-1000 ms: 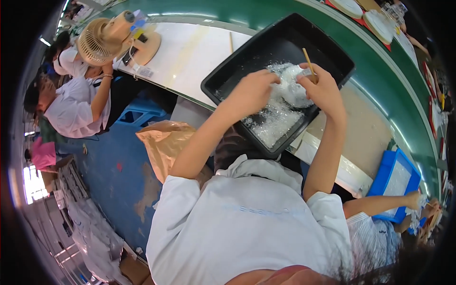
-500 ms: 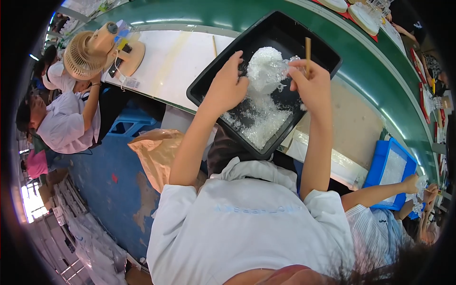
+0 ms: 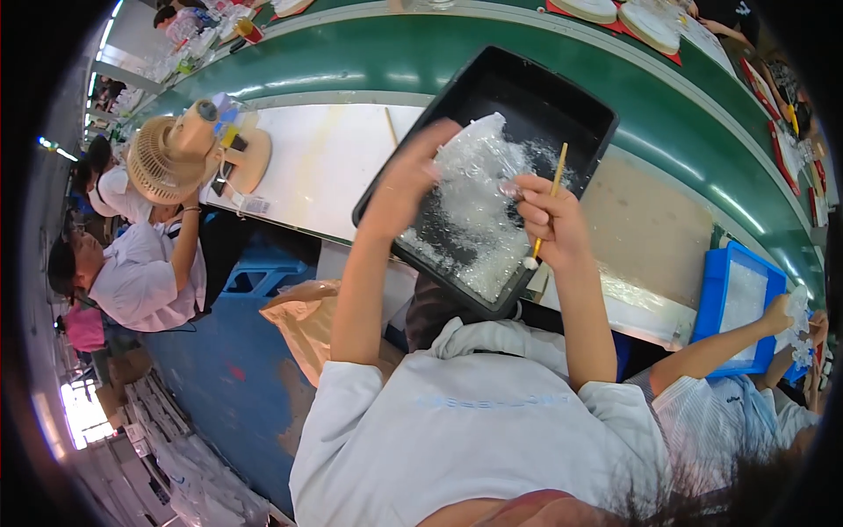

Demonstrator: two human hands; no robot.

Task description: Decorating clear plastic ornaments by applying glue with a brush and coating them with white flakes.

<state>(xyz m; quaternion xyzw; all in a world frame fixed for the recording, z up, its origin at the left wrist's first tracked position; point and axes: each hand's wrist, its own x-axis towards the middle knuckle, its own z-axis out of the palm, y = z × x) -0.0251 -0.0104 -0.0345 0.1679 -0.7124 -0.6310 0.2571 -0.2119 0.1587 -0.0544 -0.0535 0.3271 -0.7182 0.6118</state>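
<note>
A green conveyor belt (image 3: 439, 61) curves across the top of the view, and everything else sits against it. On the near side of the belt lies a white worktop (image 3: 325, 167), with a beige desk fan (image 3: 171, 154) at its left end. A black tray (image 3: 562, 105) rests tilted, its far corner toward the belt and its near corner overhanging the worktop edge; it holds a heap of clear crinkled plastic bags (image 3: 465, 246). To the right of the tray, further along the belt, a blue tray (image 3: 716, 290) holds a pale sheet, where another person's hand (image 3: 777, 312) reaches in.

Above the black tray, the left hand (image 3: 408, 180) grips one clear bag (image 3: 479, 162), fingers curled onto its left edge; the bag stands roughly upright, its long axis running toward the belt. The right hand (image 3: 549, 220) pinches the bag's right edge, apparently with thumb and forefinger, while its closed fingers hold a thin wooden stick (image 3: 546, 206), which points up toward the belt, pale tip downward.
</note>
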